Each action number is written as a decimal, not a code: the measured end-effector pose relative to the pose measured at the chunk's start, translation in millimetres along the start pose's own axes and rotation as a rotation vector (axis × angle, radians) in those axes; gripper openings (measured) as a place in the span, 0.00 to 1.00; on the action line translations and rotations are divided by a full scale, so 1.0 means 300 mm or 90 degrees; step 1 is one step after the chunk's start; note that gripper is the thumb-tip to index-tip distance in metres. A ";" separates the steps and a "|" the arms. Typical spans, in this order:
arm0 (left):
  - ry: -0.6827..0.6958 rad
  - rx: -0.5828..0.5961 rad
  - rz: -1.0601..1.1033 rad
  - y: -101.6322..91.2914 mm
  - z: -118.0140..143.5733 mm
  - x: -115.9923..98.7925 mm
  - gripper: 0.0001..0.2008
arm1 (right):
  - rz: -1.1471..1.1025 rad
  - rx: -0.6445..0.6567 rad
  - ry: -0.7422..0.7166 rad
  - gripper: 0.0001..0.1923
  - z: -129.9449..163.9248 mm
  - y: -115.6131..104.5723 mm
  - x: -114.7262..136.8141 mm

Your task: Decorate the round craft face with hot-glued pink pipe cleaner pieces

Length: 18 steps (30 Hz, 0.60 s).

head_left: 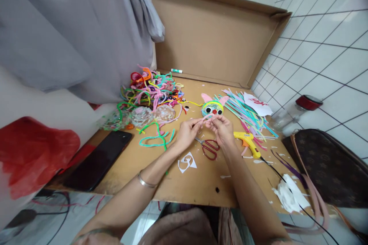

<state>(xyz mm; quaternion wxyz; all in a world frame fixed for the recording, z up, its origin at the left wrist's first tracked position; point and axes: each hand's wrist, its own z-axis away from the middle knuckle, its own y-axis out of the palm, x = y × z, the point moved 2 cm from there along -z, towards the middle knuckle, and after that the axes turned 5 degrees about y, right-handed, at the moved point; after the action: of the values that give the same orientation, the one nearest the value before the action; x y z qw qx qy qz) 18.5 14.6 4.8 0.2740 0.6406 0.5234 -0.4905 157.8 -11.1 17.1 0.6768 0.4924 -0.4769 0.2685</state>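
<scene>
Between the fingertips of both hands runs a pink pipe cleaner [207,116]. My left hand [188,132] pinches one part of it, and my right hand [222,129] pinches the other. Just beyond the fingers lies a round craft face [212,108] with pink ears, a yellow band, black-and-white eyes and a red nose; its lower part is hidden behind my hands. Red-handled scissors [210,149] rest on the table below and between the hands. A yellow glue gun [247,141] lies to the right of my right hand.
A tangle of coloured pipe cleaners [155,88] fills the back left, straight ones [247,113] the right. Also on the table [201,189] are a black phone [99,159], a white paper cutout [186,162], a lidded bottle [299,111] and a brown bag [330,164]. Cardboard [212,34] stands behind.
</scene>
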 end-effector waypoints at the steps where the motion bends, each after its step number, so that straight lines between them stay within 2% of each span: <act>1: -0.038 -0.007 0.069 -0.001 -0.016 0.015 0.19 | 0.008 -0.002 -0.002 0.17 -0.005 -0.001 0.003; 3: -0.096 -0.012 0.190 -0.006 -0.063 0.042 0.23 | 0.038 -0.004 -0.024 0.16 -0.017 -0.004 0.014; 6: -0.110 0.005 0.294 -0.016 -0.151 0.067 0.28 | 0.115 -0.010 -0.096 0.17 -0.045 -0.012 0.033; 11: -0.109 0.012 0.277 -0.023 -0.259 0.106 0.21 | 0.322 0.003 -0.208 0.15 -0.110 -0.038 0.026; 16: -0.081 0.032 0.262 -0.008 -0.294 0.149 0.17 | 0.616 -0.021 -0.432 0.11 -0.149 -0.068 0.034; 18: -0.072 0.037 0.267 -0.001 -0.301 0.165 0.15 | 0.722 -0.028 -0.494 0.11 -0.155 -0.072 0.044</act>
<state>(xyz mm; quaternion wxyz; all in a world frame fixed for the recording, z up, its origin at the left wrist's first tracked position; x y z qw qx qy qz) 47.7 112.5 -7.2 0.3802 0.7149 0.3479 -0.4725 198.8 22.5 17.6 0.2215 0.2134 -0.8741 0.3759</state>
